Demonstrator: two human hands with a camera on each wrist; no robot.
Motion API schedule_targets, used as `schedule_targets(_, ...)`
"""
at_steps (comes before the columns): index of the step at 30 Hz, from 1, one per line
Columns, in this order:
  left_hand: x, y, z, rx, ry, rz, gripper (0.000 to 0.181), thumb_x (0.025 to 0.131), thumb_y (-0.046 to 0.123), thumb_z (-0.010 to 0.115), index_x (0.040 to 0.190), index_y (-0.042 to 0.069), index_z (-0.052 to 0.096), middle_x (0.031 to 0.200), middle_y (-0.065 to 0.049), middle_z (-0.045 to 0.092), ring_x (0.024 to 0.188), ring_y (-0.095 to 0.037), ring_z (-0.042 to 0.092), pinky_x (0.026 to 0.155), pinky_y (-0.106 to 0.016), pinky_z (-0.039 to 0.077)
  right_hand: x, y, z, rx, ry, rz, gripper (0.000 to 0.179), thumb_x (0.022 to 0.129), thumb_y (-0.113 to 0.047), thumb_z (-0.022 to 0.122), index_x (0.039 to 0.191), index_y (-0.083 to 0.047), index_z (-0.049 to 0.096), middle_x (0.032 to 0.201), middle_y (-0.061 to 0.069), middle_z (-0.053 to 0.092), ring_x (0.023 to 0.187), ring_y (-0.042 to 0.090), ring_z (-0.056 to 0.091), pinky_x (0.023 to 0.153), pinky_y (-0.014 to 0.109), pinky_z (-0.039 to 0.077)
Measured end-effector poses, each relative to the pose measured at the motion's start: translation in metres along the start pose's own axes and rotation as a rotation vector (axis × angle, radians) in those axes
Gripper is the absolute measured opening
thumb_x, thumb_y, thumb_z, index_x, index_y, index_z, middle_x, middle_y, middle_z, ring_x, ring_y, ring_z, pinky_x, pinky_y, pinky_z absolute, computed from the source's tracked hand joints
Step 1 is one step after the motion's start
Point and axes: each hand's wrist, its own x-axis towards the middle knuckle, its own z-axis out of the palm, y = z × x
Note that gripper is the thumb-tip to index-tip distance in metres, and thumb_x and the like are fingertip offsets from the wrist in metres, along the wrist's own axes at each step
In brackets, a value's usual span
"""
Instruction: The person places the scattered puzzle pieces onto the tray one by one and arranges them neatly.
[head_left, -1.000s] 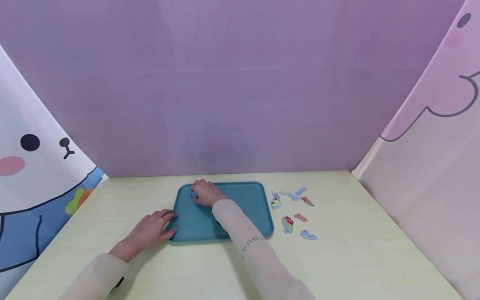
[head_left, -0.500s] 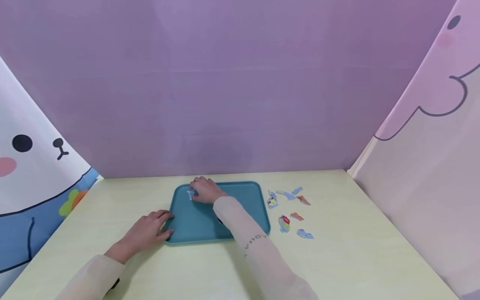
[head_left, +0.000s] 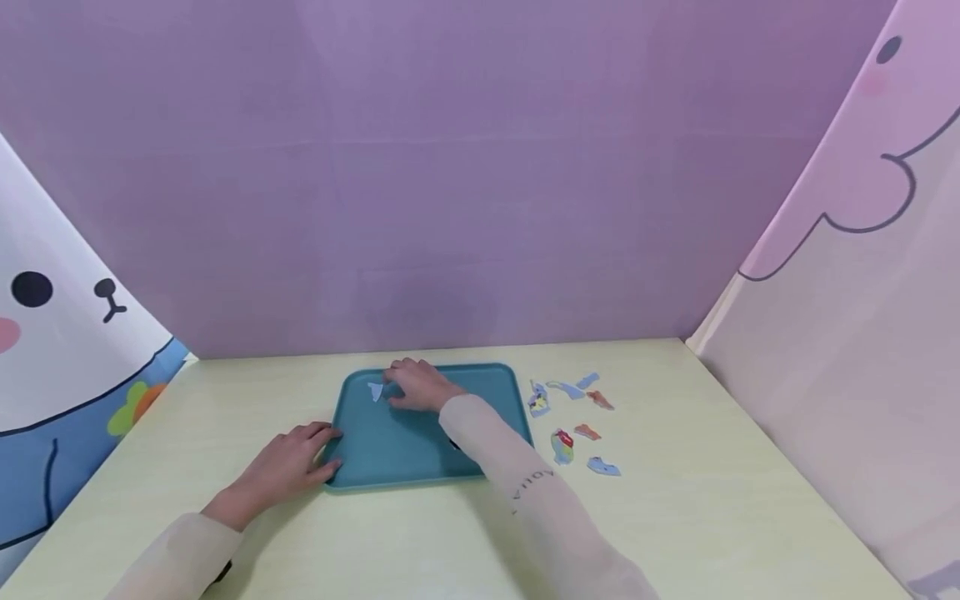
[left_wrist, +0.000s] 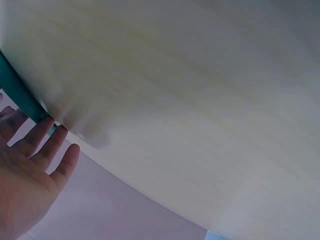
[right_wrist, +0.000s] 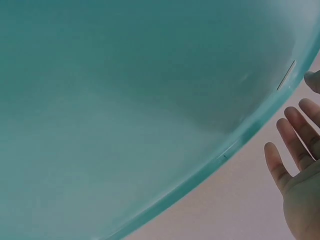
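Note:
A small pale blue puzzle piece [head_left: 376, 391] lies on the teal tray [head_left: 397, 454], near its far left corner. In the right wrist view that puzzle piece [right_wrist: 286, 75] appears edge-on as a thin sliver. Just right of it hovers my right hand [head_left: 422, 386], thumb and fingers apart, holding nothing. My left hand [head_left: 288, 462] rests against the tray's left rim, its fingers spread along it. From the left wrist, the fingertips of the left hand [left_wrist: 37, 170] touch the teal edge, mostly extended.
Several loose puzzle pieces lie on the pale table right of the tray, among them a blue one [head_left: 603, 467], an orange one [head_left: 587, 432] and a red-and-green one [head_left: 562, 447]. A purple backdrop [head_left: 450, 208] rises behind the table.
The right hand has let go of the blue puzzle piece, which now lies in the tray, and has drawn slightly right. The left hand stays at the rim. The head view has shifted a little.

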Motion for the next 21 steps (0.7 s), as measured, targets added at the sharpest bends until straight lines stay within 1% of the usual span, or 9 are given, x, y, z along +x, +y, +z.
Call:
schedule_targets(6, -0.001, -0.003, 0.003, -0.003, -0.009, -0.010, 0.045, 0.080, 0.035, 0.067, 0.113, 0.006, 0.061, 0.113, -0.015, 0.060, 0.098, -0.034, 0.060, 0.073, -0.050, 0.048, -0.012, 0.005, 0.001, 0.017, 0.006, -0.044, 0.035, 0.088, -0.033, 0.059, 0.121, -0.021, 0.057, 0.123, -0.005, 0.055, 0.116, 0.014, 0.049, 0.099, 0.037, 0.039)
schedule_targets(9, -0.001, -0.003, 0.003, -0.006, -0.009, -0.007, 0.044, 0.080, 0.034, 0.067, 0.113, 0.005, 0.061, 0.113, -0.016, 0.060, 0.098, -0.034, 0.060, 0.072, -0.050, 0.048, -0.018, 0.007, 0.000, 0.017, 0.012, -0.065, 0.035, 0.088, -0.032, 0.059, 0.121, -0.019, 0.057, 0.122, -0.004, 0.055, 0.115, 0.014, 0.049, 0.099, 0.037, 0.038)
schedule_targets(16, -0.001, -0.001, 0.000, -0.006, 0.003, -0.003, 0.043, 0.079, 0.033, 0.068, 0.111, 0.005, 0.061, 0.112, -0.015, 0.060, 0.098, -0.034, 0.060, 0.072, -0.050, 0.048, -0.032, 0.013, -0.004, -0.009, 0.022, -0.120, 0.033, 0.088, -0.031, 0.059, 0.118, -0.016, 0.058, 0.117, -0.003, 0.058, 0.109, 0.013, 0.053, 0.095, 0.031, 0.042)
schedule_targets(18, -0.001, -0.001, 0.001, -0.007, 0.001, -0.002, 0.043, 0.079, 0.033, 0.068, 0.112, 0.005, 0.061, 0.112, -0.016, 0.060, 0.098, -0.034, 0.060, 0.072, -0.050, 0.048, -0.036, 0.016, -0.004, -0.019, 0.022, -0.127, 0.034, 0.088, -0.031, 0.059, 0.118, -0.017, 0.058, 0.118, -0.003, 0.058, 0.110, 0.013, 0.052, 0.095, 0.031, 0.042)
schedule_targets(21, 0.000, -0.001, 0.002, -0.009, 0.002, 0.002, 0.043, 0.079, 0.033, 0.068, 0.112, 0.005, 0.061, 0.113, -0.016, 0.060, 0.098, -0.035, 0.060, 0.073, -0.050, 0.048, -0.044, 0.022, -0.003, -0.017, 0.012, -0.121, 0.034, 0.088, -0.032, 0.059, 0.119, -0.017, 0.058, 0.120, -0.004, 0.057, 0.114, 0.013, 0.051, 0.098, 0.033, 0.040)
